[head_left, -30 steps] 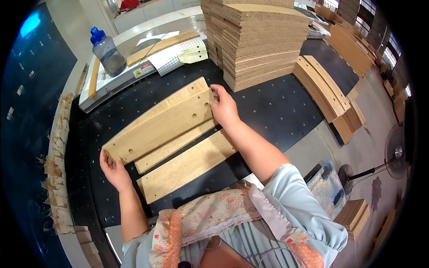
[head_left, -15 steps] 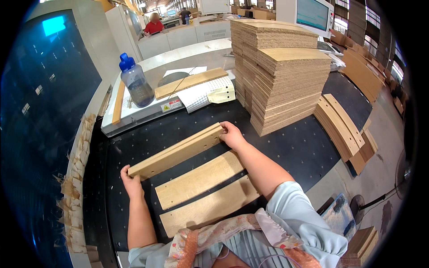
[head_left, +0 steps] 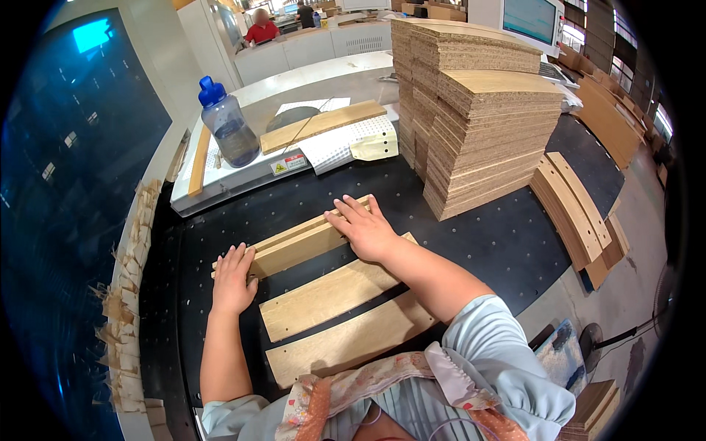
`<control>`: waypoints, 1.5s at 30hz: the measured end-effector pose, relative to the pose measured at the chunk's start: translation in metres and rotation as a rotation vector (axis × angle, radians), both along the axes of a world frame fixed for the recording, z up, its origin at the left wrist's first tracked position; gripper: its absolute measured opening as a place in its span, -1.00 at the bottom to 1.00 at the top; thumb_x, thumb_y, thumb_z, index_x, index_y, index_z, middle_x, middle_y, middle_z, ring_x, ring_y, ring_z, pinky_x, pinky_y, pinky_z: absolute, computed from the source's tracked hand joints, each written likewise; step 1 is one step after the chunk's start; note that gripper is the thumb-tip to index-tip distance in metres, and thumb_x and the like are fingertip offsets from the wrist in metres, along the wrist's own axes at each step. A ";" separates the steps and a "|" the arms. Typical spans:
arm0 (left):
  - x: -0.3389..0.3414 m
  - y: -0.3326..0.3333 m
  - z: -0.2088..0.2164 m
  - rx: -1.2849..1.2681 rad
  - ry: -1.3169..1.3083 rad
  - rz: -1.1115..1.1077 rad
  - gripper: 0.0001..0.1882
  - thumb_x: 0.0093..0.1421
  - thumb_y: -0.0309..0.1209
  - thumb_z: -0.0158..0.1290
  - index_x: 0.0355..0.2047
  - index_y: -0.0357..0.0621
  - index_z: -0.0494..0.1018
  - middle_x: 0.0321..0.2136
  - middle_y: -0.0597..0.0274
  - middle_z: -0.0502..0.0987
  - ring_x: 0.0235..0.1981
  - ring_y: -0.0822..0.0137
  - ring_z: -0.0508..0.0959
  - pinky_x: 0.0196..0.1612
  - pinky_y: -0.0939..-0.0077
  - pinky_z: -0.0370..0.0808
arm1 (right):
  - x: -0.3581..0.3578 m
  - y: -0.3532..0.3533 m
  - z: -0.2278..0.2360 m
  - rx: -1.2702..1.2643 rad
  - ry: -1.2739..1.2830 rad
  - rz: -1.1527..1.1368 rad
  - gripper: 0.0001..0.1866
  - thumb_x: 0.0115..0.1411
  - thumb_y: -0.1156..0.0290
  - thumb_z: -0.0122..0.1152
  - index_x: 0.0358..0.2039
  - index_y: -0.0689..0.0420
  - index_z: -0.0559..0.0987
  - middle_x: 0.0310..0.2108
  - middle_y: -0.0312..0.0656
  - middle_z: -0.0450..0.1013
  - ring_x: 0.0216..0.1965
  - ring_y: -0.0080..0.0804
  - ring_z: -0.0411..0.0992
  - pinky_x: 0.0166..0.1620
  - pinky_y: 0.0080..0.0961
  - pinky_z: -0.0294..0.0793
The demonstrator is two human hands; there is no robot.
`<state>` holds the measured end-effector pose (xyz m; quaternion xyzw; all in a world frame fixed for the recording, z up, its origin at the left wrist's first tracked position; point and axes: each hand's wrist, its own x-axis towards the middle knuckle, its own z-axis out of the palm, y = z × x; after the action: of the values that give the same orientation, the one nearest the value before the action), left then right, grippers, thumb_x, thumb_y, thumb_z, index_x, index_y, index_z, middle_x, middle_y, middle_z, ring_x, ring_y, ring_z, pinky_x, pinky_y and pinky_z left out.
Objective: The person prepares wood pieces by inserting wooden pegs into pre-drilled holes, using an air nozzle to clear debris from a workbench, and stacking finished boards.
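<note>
Two narrow wooden boards (head_left: 298, 250) stand on their long edges side by side on the black perforated table, with a thin gap along their tops. My left hand (head_left: 234, 283) rests over their left end, fingers stretched across the top edges and thumb at the near side. Toward the right end, my right hand (head_left: 364, 229) lies over the same tops with its fingers spread. Nearer to me, a flat wooden board (head_left: 327, 300) with small holes at its ends lies parallel to them. Another flat board (head_left: 346, 338) lies closest to my body.
A tall stack of particle boards (head_left: 489, 125) stands at the back right, with drilled strips (head_left: 577, 209) piled beyond it. Behind my hands, a white machine ledge (head_left: 243, 187) carries a blue-capped water bottle (head_left: 232, 128) and a loose wooden strip (head_left: 323, 126).
My hands have shifted from the outer ends of the standing boards onto their top edges, with fingers now stretched out. A gap between the two boards now shows more clearly.
</note>
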<state>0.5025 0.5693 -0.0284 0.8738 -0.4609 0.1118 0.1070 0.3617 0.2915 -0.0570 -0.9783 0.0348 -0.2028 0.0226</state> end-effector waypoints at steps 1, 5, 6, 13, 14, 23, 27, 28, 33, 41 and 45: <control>0.001 -0.002 0.002 0.014 0.015 0.008 -0.27 -0.17 -0.51 0.18 0.09 -0.05 0.24 0.14 0.11 0.22 0.21 0.07 0.15 0.24 0.08 0.03 | -0.002 0.000 0.001 -0.003 0.004 0.010 -0.39 0.00 0.55 0.01 0.13 -0.03 0.26 0.20 -0.06 0.08 0.27 -0.18 -0.05 0.20 0.16 -0.12; 0.005 0.001 0.006 0.072 0.005 -0.026 -0.34 -0.19 -0.47 0.20 0.02 0.07 0.33 0.13 0.13 0.23 0.18 0.07 0.17 0.21 0.14 0.07 | -0.013 -0.001 0.016 -0.020 0.091 0.043 -0.58 -0.03 0.52 0.04 -0.09 -0.02 0.46 0.16 -0.06 0.13 0.25 -0.13 -0.01 0.20 0.18 -0.12; 0.006 0.003 0.006 0.098 -0.005 -0.057 -0.35 -0.20 -0.47 0.20 -0.01 0.10 0.35 0.13 0.13 0.23 0.17 0.07 0.18 0.21 0.16 0.08 | -0.014 -0.003 0.019 -0.040 0.111 0.047 -0.63 -0.04 0.51 0.04 -0.16 -0.01 0.50 0.16 -0.06 0.14 0.25 -0.12 -0.02 0.20 0.19 -0.11; -0.002 0.012 0.010 0.251 0.004 -0.058 -0.69 -0.21 -0.43 0.16 -0.35 -0.01 0.56 0.02 0.09 0.33 -0.03 0.12 0.34 0.02 0.29 0.23 | 0.009 -0.005 0.031 -0.139 0.391 0.130 -0.80 -0.05 0.44 0.08 -0.38 0.05 0.61 -0.07 -0.07 0.30 0.17 -0.15 0.10 0.18 0.23 -0.08; -0.003 0.013 0.009 0.300 0.015 -0.045 -0.70 -0.20 -0.43 0.15 -0.34 -0.04 0.56 0.02 0.08 0.33 -0.04 0.12 0.34 0.02 0.29 0.23 | 0.010 -0.001 0.030 -0.154 0.400 0.121 -0.81 -0.04 0.44 0.08 -0.38 0.05 0.61 -0.10 -0.07 0.31 0.15 -0.16 0.12 0.18 0.23 -0.08; -0.019 0.031 -0.029 0.077 -0.235 0.126 -0.71 -0.11 -0.51 0.06 -0.30 -0.08 0.53 0.13 0.14 0.22 0.22 0.08 0.11 0.23 -0.14 -0.11 | 0.014 0.014 -0.016 -0.199 0.004 0.079 -0.73 0.10 0.34 -0.05 -0.22 0.05 0.54 0.17 -0.24 0.12 0.26 -0.19 -0.03 0.09 0.44 -0.11; -0.023 0.032 -0.040 0.067 -0.211 0.098 -0.70 -0.11 -0.53 0.06 -0.29 -0.08 0.52 0.15 0.15 0.20 0.23 0.08 0.09 0.23 -0.15 -0.15 | 0.012 0.014 -0.017 -0.185 0.167 0.062 -0.73 0.09 0.32 -0.03 -0.22 0.06 0.54 0.18 -0.25 0.11 0.26 -0.19 -0.04 0.08 0.43 -0.08; -0.027 0.034 -0.037 0.054 -0.219 0.105 -0.70 -0.11 -0.53 0.06 -0.29 -0.08 0.52 0.15 0.15 0.20 0.23 0.08 0.09 0.24 -0.14 -0.15 | 0.013 0.014 -0.016 -0.181 0.110 0.066 -0.73 0.08 0.33 -0.02 -0.21 0.06 0.54 0.17 -0.24 0.11 0.25 -0.18 -0.02 0.09 0.42 -0.09; -0.027 0.036 -0.043 0.028 -0.214 0.101 -0.71 -0.09 -0.53 0.05 -0.28 -0.05 0.52 0.12 0.16 0.24 0.23 0.07 0.10 0.23 -0.17 -0.16 | 0.008 0.016 -0.018 -0.169 0.037 0.077 -0.72 0.06 0.35 0.00 -0.22 0.08 0.55 0.14 -0.23 0.14 0.23 -0.16 0.02 0.09 0.43 -0.09; -0.029 0.041 -0.021 0.056 -0.234 0.145 -0.71 -0.04 -0.47 0.07 -0.25 0.02 0.52 0.08 0.24 0.30 0.21 0.13 0.14 0.22 -0.20 -0.12 | 0.016 0.017 0.000 -0.168 0.001 0.101 -0.72 0.07 0.37 -0.03 -0.23 0.10 0.55 0.07 -0.20 0.23 0.23 -0.13 0.03 0.09 0.46 -0.12; -0.026 0.039 0.026 0.035 -0.127 0.120 -0.68 -0.08 -0.49 0.13 -0.25 0.09 0.52 -0.03 0.28 0.39 0.15 0.16 0.24 0.20 -0.14 -0.02 | 0.019 0.010 0.043 -0.088 0.069 0.138 -0.73 0.06 0.35 0.04 -0.21 0.09 0.55 -0.01 -0.22 0.31 0.21 -0.18 0.06 0.11 0.43 -0.13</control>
<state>0.4761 0.6080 -0.0023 0.8927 -0.4157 0.1650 0.0554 0.3812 0.3012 -0.0137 -0.9849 -0.0409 -0.1683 -0.0076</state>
